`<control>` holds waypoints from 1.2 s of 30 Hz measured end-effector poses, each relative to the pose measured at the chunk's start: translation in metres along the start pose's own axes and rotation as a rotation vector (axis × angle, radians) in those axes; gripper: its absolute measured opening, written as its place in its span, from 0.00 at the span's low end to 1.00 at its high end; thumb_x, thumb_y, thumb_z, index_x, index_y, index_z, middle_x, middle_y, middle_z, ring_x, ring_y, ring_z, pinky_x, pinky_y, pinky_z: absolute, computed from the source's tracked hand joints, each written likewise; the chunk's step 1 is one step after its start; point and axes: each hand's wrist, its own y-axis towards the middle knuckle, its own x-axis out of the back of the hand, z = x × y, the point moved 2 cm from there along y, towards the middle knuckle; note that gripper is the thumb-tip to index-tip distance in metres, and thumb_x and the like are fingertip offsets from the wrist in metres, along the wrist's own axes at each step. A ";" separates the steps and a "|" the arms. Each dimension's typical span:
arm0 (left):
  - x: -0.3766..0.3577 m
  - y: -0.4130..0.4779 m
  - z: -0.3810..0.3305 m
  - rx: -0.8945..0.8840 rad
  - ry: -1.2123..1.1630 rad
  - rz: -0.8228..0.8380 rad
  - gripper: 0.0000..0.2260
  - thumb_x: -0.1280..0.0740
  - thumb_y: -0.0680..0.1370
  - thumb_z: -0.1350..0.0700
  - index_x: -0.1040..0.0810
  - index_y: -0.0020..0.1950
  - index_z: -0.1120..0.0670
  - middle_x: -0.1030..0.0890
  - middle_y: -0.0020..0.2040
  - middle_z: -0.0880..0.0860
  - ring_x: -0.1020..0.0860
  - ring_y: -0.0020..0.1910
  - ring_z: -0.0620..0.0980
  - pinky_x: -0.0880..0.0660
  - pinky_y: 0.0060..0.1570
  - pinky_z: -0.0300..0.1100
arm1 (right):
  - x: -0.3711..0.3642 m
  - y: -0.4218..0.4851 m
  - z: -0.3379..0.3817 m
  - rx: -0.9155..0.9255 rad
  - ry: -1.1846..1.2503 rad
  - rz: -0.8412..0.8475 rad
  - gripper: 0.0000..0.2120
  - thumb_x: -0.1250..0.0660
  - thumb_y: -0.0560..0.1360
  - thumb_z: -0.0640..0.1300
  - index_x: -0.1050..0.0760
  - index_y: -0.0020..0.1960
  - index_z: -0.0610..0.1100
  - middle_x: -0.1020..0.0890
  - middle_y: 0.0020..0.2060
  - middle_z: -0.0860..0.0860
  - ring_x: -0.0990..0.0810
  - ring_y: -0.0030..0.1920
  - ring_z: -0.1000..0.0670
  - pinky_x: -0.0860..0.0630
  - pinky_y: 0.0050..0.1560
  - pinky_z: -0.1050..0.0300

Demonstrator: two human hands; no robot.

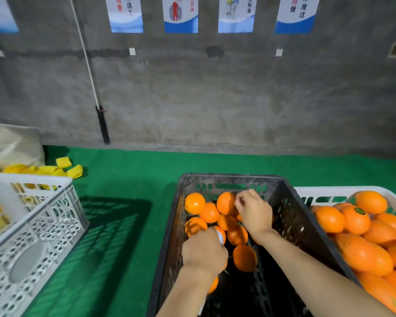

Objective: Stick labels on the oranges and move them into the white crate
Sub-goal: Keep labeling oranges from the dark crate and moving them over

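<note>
here, left hand grips roll, right hand, oranges

Person visible as two arms only. Left hand and right hand bare. Left forearm and right forearm bare all the way to the bottom frame edge. Knuckles show; edges slightly blurred.

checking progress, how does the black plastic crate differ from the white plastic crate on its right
The black plastic crate holds few oranges, its floor partly bare; the white plastic crate is heaped with them. One orange in the white crate shows a dark round label; none shows in the black one. The left hand and right hand are in the black crate, not the white. Both are perforated, on green matting.
</note>
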 end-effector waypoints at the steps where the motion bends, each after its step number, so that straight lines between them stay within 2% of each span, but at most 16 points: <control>1: -0.001 0.001 0.001 -0.004 0.008 -0.024 0.03 0.42 0.82 0.55 0.33 0.49 0.53 0.28 0.44 0.52 0.28 0.41 0.54 0.29 0.41 0.45 | -0.005 0.004 0.003 0.022 -0.013 0.026 0.05 0.32 0.78 0.45 0.21 0.44 0.45 0.21 0.44 0.48 0.20 0.37 0.43 0.30 0.32 0.55; 4: -0.004 0.005 0.002 -0.011 0.038 -0.072 0.04 0.42 0.82 0.55 0.34 0.48 0.54 0.30 0.40 0.51 0.29 0.38 0.53 0.33 0.37 0.43 | -0.021 0.006 0.008 0.154 -0.077 0.066 0.07 0.32 0.79 0.43 0.22 0.44 0.41 0.23 0.45 0.46 0.22 0.34 0.43 0.30 0.28 0.53; 6: -0.003 0.005 0.003 -0.016 0.043 -0.094 0.04 0.42 0.82 0.54 0.31 0.50 0.54 0.29 0.40 0.51 0.30 0.38 0.53 0.34 0.36 0.44 | -0.025 0.004 0.008 0.203 -0.066 0.060 0.05 0.31 0.77 0.41 0.21 0.46 0.40 0.21 0.47 0.46 0.20 0.38 0.43 0.27 0.27 0.53; 8: -0.002 0.005 0.002 -0.021 0.052 -0.116 0.07 0.42 0.83 0.54 0.29 0.55 0.55 0.27 0.43 0.52 0.29 0.39 0.53 0.34 0.37 0.44 | -0.028 0.004 0.005 0.217 -0.057 0.090 0.05 0.32 0.78 0.42 0.20 0.49 0.40 0.18 0.54 0.46 0.18 0.48 0.42 0.20 0.35 0.50; 10: -0.003 0.005 0.001 -0.025 0.046 -0.135 0.08 0.42 0.83 0.53 0.28 0.57 0.55 0.27 0.43 0.52 0.28 0.39 0.53 0.34 0.37 0.43 | -0.028 0.004 0.002 0.209 -0.071 0.158 0.08 0.35 0.80 0.45 0.19 0.54 0.43 0.18 0.59 0.48 0.20 0.56 0.43 0.19 0.45 0.49; 13: -0.003 0.003 0.000 -0.023 0.034 -0.135 0.07 0.42 0.83 0.53 0.28 0.56 0.55 0.27 0.43 0.52 0.28 0.39 0.53 0.34 0.37 0.43 | -0.025 -0.001 -0.001 0.217 -0.061 0.194 0.11 0.37 0.81 0.46 0.18 0.57 0.45 0.20 0.63 0.49 0.21 0.60 0.45 0.19 0.51 0.50; 17: -0.003 0.002 0.000 -0.026 0.032 -0.126 0.10 0.43 0.84 0.51 0.28 0.60 0.55 0.22 0.49 0.54 0.24 0.44 0.54 0.32 0.39 0.44 | -0.024 -0.009 -0.001 0.221 -0.077 0.245 0.15 0.39 0.80 0.49 0.20 0.63 0.46 0.26 0.70 0.49 0.23 0.63 0.44 0.20 0.52 0.51; 19: -0.002 0.001 -0.002 -0.027 0.036 -0.122 0.10 0.43 0.84 0.51 0.29 0.60 0.55 0.20 0.53 0.55 0.21 0.49 0.55 0.31 0.40 0.43 | -0.022 -0.010 -0.001 0.179 -0.075 0.251 0.16 0.40 0.80 0.50 0.23 0.65 0.47 0.30 0.71 0.49 0.24 0.62 0.45 0.20 0.49 0.53; 21: -0.001 0.001 -0.002 -0.027 0.038 -0.119 0.10 0.43 0.84 0.52 0.28 0.61 0.55 0.20 0.53 0.55 0.20 0.50 0.55 0.31 0.40 0.43 | -0.023 -0.009 0.000 0.167 -0.100 0.272 0.19 0.42 0.81 0.51 0.27 0.70 0.49 0.34 0.74 0.48 0.25 0.64 0.43 0.20 0.48 0.52; 22: -0.001 0.000 -0.002 -0.026 0.037 -0.116 0.10 0.43 0.84 0.52 0.28 0.61 0.55 0.20 0.53 0.55 0.20 0.50 0.55 0.31 0.40 0.42 | -0.024 -0.009 0.000 0.163 -0.126 0.311 0.22 0.43 0.81 0.52 0.32 0.74 0.50 0.37 0.76 0.48 0.27 0.67 0.42 0.20 0.51 0.51; 25: -0.001 0.002 -0.001 -0.033 0.036 -0.119 0.09 0.43 0.84 0.53 0.29 0.61 0.55 0.21 0.52 0.54 0.21 0.48 0.55 0.31 0.39 0.42 | -0.031 -0.008 0.000 0.138 -0.204 0.445 0.28 0.44 0.82 0.53 0.46 0.80 0.53 0.47 0.80 0.47 0.36 0.74 0.39 0.29 0.67 0.45; 27: -0.002 0.003 0.000 -0.035 0.037 -0.131 0.08 0.43 0.84 0.53 0.29 0.59 0.54 0.24 0.47 0.53 0.24 0.43 0.53 0.31 0.39 0.43 | -0.033 -0.005 0.003 0.120 -0.238 0.471 0.32 0.42 0.81 0.56 0.50 0.81 0.53 0.47 0.80 0.46 0.39 0.76 0.39 0.36 0.72 0.42; 29: -0.004 0.004 0.000 -0.038 0.048 -0.128 0.08 0.44 0.84 0.53 0.29 0.59 0.54 0.25 0.47 0.52 0.27 0.42 0.52 0.31 0.40 0.43 | -0.035 -0.002 0.005 0.066 -0.270 0.477 0.36 0.41 0.80 0.60 0.54 0.81 0.54 0.44 0.80 0.46 0.42 0.77 0.40 0.42 0.74 0.41; 32: -0.006 0.005 0.002 -0.031 0.071 -0.113 0.09 0.45 0.85 0.53 0.29 0.60 0.54 0.24 0.48 0.52 0.23 0.46 0.53 0.31 0.41 0.42 | -0.041 0.001 0.011 -0.049 -0.300 0.498 0.40 0.41 0.80 0.63 0.60 0.81 0.54 0.41 0.78 0.45 0.44 0.77 0.40 0.48 0.74 0.39; 36: -0.007 0.005 0.004 -0.028 0.123 -0.082 0.11 0.46 0.85 0.55 0.29 0.63 0.54 0.24 0.46 0.51 0.24 0.47 0.54 0.31 0.42 0.42 | -0.044 0.001 0.017 -0.109 -0.262 0.470 0.39 0.40 0.80 0.61 0.55 0.81 0.49 0.34 0.74 0.45 0.39 0.74 0.41 0.47 0.75 0.39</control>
